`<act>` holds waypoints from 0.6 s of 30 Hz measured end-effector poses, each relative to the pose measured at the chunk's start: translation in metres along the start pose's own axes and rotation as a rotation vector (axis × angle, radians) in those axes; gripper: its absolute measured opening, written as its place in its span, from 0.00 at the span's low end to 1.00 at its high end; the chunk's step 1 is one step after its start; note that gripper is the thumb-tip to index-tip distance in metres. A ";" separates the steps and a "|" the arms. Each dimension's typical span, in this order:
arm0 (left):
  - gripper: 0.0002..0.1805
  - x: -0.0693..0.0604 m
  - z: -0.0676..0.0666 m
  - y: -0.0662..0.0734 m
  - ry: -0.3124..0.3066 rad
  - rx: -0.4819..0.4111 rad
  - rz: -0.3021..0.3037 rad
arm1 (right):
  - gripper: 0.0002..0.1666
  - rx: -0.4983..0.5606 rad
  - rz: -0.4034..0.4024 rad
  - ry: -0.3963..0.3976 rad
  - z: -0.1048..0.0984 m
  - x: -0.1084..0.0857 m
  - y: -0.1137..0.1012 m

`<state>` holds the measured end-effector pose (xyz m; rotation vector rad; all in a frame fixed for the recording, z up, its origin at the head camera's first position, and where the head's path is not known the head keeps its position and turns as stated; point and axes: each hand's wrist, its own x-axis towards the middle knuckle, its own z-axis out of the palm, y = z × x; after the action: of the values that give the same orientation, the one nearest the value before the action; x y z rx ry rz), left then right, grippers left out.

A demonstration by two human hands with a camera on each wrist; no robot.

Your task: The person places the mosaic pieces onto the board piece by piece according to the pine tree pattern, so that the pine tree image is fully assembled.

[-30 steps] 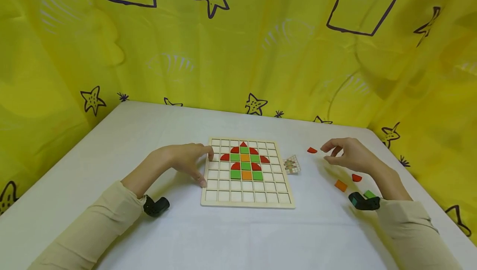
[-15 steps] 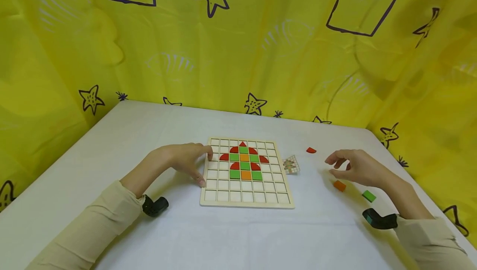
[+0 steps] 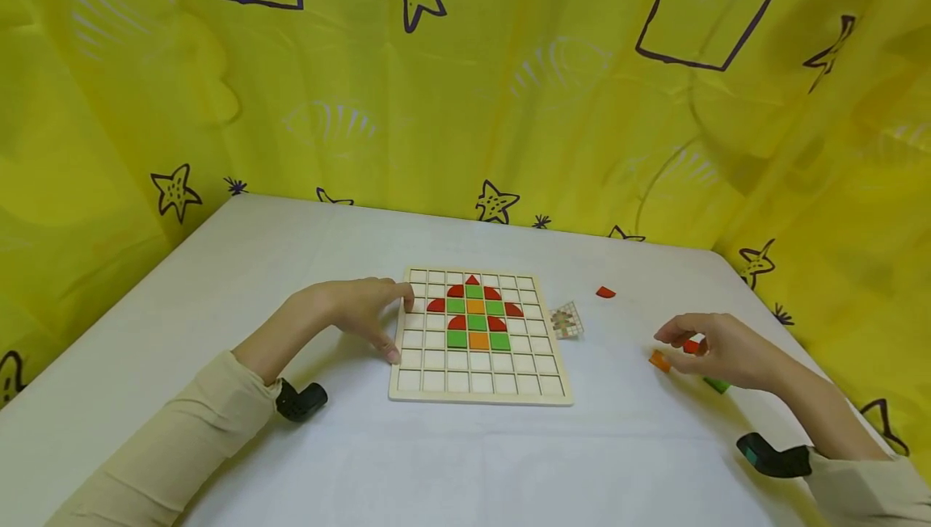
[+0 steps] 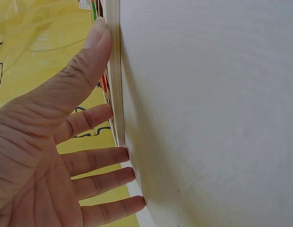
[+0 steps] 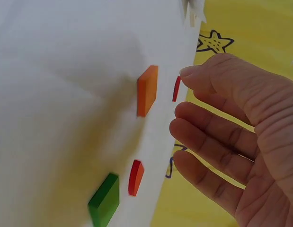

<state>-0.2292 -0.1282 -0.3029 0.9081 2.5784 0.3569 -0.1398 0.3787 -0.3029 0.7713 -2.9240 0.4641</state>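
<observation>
A square wooden grid board (image 3: 480, 382) lies on the table, with red, green and orange tiles forming a tree-like pattern in its cells. My left hand (image 3: 360, 313) rests at its left side; thumb and index finger touch the edge, as the left wrist view also shows. To the right, my right hand (image 3: 730, 353) hovers above loose tiles, its fingers slightly bent and holding nothing. Nearest are an orange square tile (image 5: 147, 92), a red rounded tile (image 5: 136, 178) and a green square tile (image 5: 104, 201). Another red rounded tile (image 3: 605, 293) lies farther back.
A small pattern card (image 3: 566, 320) lies against the board's right edge. The table has a white cover (image 3: 509, 470). Behind and on both sides hangs a yellow curtain (image 3: 451, 107) with dark star drawings.
My right hand has drawn back from beside the far red tile toward me and rightward, over the orange, red and green tiles. The left hand stays at the board's edge.
</observation>
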 end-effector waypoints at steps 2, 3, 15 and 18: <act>0.36 0.000 0.000 0.000 0.000 0.002 0.001 | 0.14 -0.007 0.005 0.000 0.000 -0.006 0.003; 0.36 0.000 0.000 0.000 0.000 0.003 0.001 | 0.14 -0.006 0.011 0.000 0.000 -0.009 0.004; 0.37 0.000 0.000 -0.001 -0.001 0.016 0.009 | 0.26 0.024 0.019 -0.001 0.001 -0.039 0.024; 0.37 0.001 0.000 -0.001 -0.002 0.014 0.007 | 0.26 0.025 0.048 -0.008 0.000 -0.045 0.026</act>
<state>-0.2306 -0.1289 -0.3032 0.9218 2.5794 0.3397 -0.1130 0.4214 -0.3169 0.7087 -2.9556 0.5042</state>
